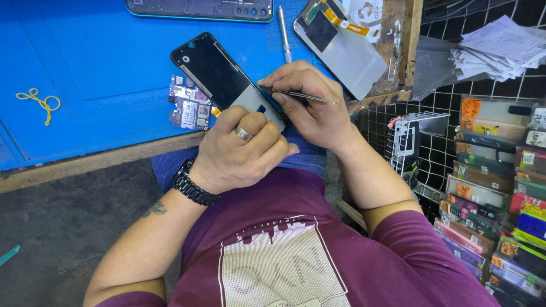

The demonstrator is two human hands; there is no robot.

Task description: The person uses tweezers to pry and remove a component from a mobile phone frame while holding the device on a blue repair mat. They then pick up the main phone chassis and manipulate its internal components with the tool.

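Observation:
My left hand, with a ring and a black wristwatch, grips the near end of a black phone frame that rests tilted on the blue work mat. My right hand pinches metal tweezers, whose tip points at the near end of the phone frame. A small circuit board lies on the mat just left of the phone frame.
A phone display panel with an orange flex cable lies at the back right. Another phone body and a metal tool sit at the far edge. A yellow string lies left. Boxes on wire racks stand right.

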